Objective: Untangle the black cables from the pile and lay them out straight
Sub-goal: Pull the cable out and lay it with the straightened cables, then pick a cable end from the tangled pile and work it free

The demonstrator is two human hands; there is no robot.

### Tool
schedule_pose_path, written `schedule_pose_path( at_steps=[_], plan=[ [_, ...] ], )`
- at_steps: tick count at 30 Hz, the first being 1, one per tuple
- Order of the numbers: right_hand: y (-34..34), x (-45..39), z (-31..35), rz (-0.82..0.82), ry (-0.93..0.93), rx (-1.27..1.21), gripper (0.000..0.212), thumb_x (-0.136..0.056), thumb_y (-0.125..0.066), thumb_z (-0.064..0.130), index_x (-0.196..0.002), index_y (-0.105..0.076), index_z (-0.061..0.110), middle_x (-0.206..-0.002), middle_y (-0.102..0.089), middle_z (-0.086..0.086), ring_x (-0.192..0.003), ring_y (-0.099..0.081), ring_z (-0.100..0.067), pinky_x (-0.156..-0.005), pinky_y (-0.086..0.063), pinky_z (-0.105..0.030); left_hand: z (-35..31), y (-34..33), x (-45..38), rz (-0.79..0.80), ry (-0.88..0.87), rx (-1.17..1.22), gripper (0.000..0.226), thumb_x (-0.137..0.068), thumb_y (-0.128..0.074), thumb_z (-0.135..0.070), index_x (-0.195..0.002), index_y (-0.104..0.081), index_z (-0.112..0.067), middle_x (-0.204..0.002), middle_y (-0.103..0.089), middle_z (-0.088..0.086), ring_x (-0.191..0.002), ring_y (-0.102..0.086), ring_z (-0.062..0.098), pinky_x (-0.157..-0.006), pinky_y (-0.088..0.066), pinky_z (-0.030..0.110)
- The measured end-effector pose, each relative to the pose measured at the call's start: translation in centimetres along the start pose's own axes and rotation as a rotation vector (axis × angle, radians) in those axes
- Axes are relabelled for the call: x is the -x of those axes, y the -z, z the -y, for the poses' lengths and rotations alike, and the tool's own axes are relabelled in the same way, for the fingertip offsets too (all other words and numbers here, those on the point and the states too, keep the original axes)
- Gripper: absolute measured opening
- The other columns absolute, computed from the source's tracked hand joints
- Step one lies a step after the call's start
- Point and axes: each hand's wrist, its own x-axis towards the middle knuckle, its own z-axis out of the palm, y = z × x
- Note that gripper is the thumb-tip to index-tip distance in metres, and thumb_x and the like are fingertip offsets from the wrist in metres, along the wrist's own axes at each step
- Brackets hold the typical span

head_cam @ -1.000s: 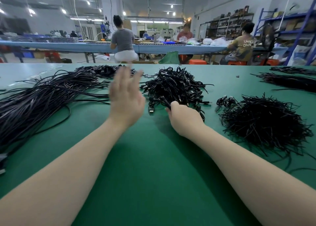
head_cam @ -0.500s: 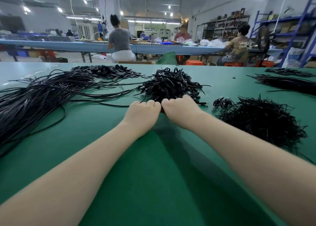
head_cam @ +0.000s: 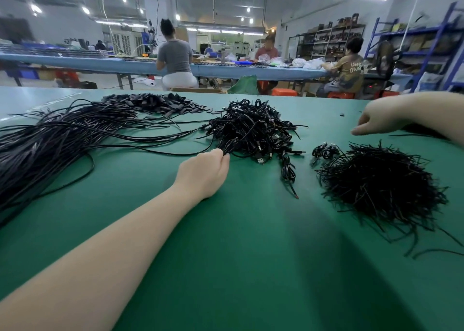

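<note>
My left hand [head_cam: 204, 172] pinches cables at the tangled pile [head_cam: 251, 132]; my right hand [head_cam: 374, 121], loosely curled, holds nothing. Risk: unbraced, the pile may drag, tightening knots.

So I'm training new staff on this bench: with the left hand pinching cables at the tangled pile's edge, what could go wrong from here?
1. The left hand pinches strands still knotted into the tangled pile; pulling may drag the whole clump rather than free one cable.
2. Dragged leftward, it could snag the straightened cables already laid out.
3. The right hand hangs clear of the pile, so nothing steadies it.
</note>
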Motion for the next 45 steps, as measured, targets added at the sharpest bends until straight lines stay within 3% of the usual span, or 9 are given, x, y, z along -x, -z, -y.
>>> schedule_pose_path(
  at_steps=[9, 15, 18, 23, 26, 30, 34, 39, 45],
  plan=[
    [-2.8, 0.2, 0.2, -0.184, 0.107, -0.116, 0.019, -0.09, -0.064, 0.032, -0.102, -0.074, 0.022, -0.093, -0.071, 0.007, -0.084, -0.061, -0.013, -0.079, -0.049, -0.026, 0.1, 0.3, 0.2, 0.039, 0.031, 0.076, 0.04, -0.102, -0.025, -0.041, -0.069, -0.031, -0.02, -0.066, -0.047, -0.003, -0.062, -0.046, 0.021, -0.054, -0.025, 0.034],
    [-2.4, -0.5, -0.5, -0.323, 0.105, -0.159, 0.021, -0.088, -0.066, 0.035, -0.099, -0.076, 0.02, -0.089, -0.072, 0.009, -0.071, -0.058, -0.005, -0.07, -0.049, -0.024, 0.4, 0.3, 0.0, 0.072, 0.029, 0.189, 0.04, -0.103, -0.027, -0.04, -0.07, -0.031, -0.017, -0.067, -0.048, 0.002, -0.064, -0.048, 0.022, -0.057, -0.031, 0.036],
    [-1.7, 0.1, 0.2, -0.563, 0.118, -0.33, 0.019, -0.088, -0.067, 0.029, -0.096, -0.077, 0.015, -0.081, -0.072, 0.001, -0.06, -0.054, -0.002, -0.055, -0.04, -0.019, 0.7, 0.4, -0.2, 0.103, 0.046, 0.248, 0.04, -0.103, -0.027, -0.04, -0.075, -0.037, -0.014, -0.072, -0.052, 0.005, -0.07, -0.051, 0.028, -0.064, -0.039, 0.039],
    [-0.6, 2.8, 7.1, -1.063, 0.207, -0.717, 0.02, -0.09, -0.064, 0.018, -0.107, -0.072, 0.01, -0.088, -0.07, 0.003, -0.062, -0.056, -0.003, -0.053, -0.043, -0.009, 1.0, 0.2, -0.6, 0.147, 0.105, 0.353, 0.034, -0.102, -0.03, -0.04, -0.078, -0.047, -0.023, -0.082, -0.06, -0.002, -0.083, -0.058, 0.023, -0.081, -0.048, 0.042],
    [-1.5, 3.8, 14.1, -1.035, 0.315, -1.024, 0.018, -0.088, -0.067, 0.02, -0.104, -0.073, 0.014, -0.083, -0.064, 0.014, -0.067, -0.054, 0.01, -0.066, -0.045, -0.004, 1.2, 0.3, -0.6, 0.13, 0.1, 0.374, 0.038, -0.101, -0.034, -0.041, -0.08, -0.044, -0.012, -0.085, -0.061, 0.011, -0.084, -0.057, 0.033, -0.078, -0.045, 0.044],
    [-4.1, 3.5, 20.6, -0.979, 0.372, -1.163, 0.011, -0.087, -0.069, 0.018, -0.096, -0.076, 0.015, -0.083, -0.071, 0.008, -0.066, -0.057, 0.002, -0.07, -0.044, -0.007, 1.0, 0.5, -0.5, 0.096, 0.052, 0.316, 0.038, -0.101, -0.038, -0.04, -0.086, -0.044, -0.006, -0.082, -0.057, 0.012, -0.083, -0.055, 0.035, -0.072, -0.044, 0.045],
    [-6.1, 3.1, 22.0, -0.987, 0.399, -1.193, 0.011, -0.088, -0.068, 0.02, -0.096, -0.075, 0.017, -0.086, -0.073, 0.008, -0.077, -0.066, -0.007, -0.075, -0.055, -0.03, 0.6, 0.1, -0.2, 0.104, -0.022, 0.132, 0.033, -0.101, -0.035, -0.044, -0.082, -0.038, -0.016, -0.08, -0.053, 0.003, -0.085, -0.056, 0.036, -0.064, -0.038, 0.039],
    [-6.6, 3.5, 22.5, -0.975, 0.445, -1.234, 0.01, -0.086, -0.07, 0.021, -0.094, -0.076, 0.022, -0.086, -0.072, 0.014, -0.079, -0.066, -0.003, -0.074, -0.055, -0.032, 0.1, -0.3, -0.4, 0.081, -0.124, -0.113, 0.051, -0.09, -0.012, -0.038, -0.119, -0.048, -0.015, -0.111, -0.064, 0.008, -0.098, -0.062, 0.032, -0.062, -0.037, 0.032],
    [-6.6, 3.7, 22.5, -0.977, 0.456, -1.231, 0.009, -0.087, -0.068, 0.019, -0.092, -0.075, 0.023, -0.085, -0.072, 0.013, -0.08, -0.065, -0.005, -0.074, -0.054, -0.033, -0.1, -0.2, 0.0, 0.05, -0.076, -0.075, 0.035, -0.099, -0.03, -0.036, -0.122, -0.049, -0.02, -0.108, -0.066, 0.006, -0.095, -0.063, 0.034, -0.063, -0.039, 0.033]
  ],
)
